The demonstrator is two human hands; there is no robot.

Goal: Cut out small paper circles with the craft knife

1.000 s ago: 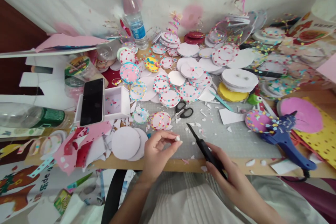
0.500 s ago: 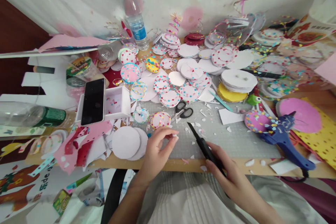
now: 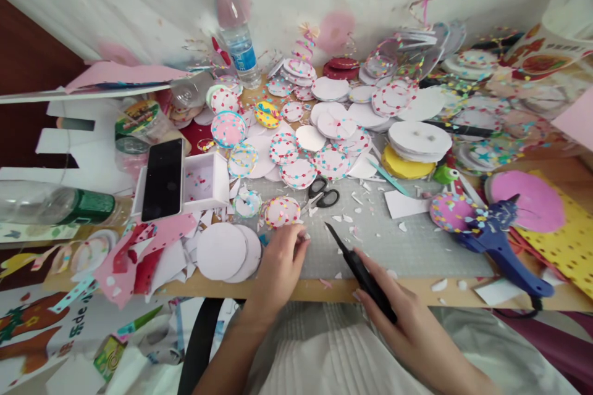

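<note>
My right hand (image 3: 401, 315) is closed around the handle of a black utility knife (image 3: 365, 271), its dark blade pointing up and left over the grey cutting mat (image 3: 389, 256). My left hand (image 3: 280, 262) hovers above the mat's left part with thumb and fingertips pinched together. A tiny whitish bit shows at those fingertips, too small to name. Just beyond the left hand lies a round white disc with colored star trim (image 3: 281, 212). Black-handled scissors (image 3: 323, 193) rest behind the knife tip. Plain white paper discs (image 3: 222, 251) lie left of my left hand.
Many decorated paper discs (image 3: 299, 173) crowd the back. A blue glue gun (image 3: 504, 247) lies right, near a pink disc (image 3: 528, 200). A phone (image 3: 163, 179) leans on a white box (image 3: 208, 179). A water bottle (image 3: 236, 31) stands behind. Paper scraps (image 3: 356, 231) litter the mat.
My left fingers have drawn closer together and the hand has turned slightly inward. The knife in my right hand has shifted slightly down and left.
</note>
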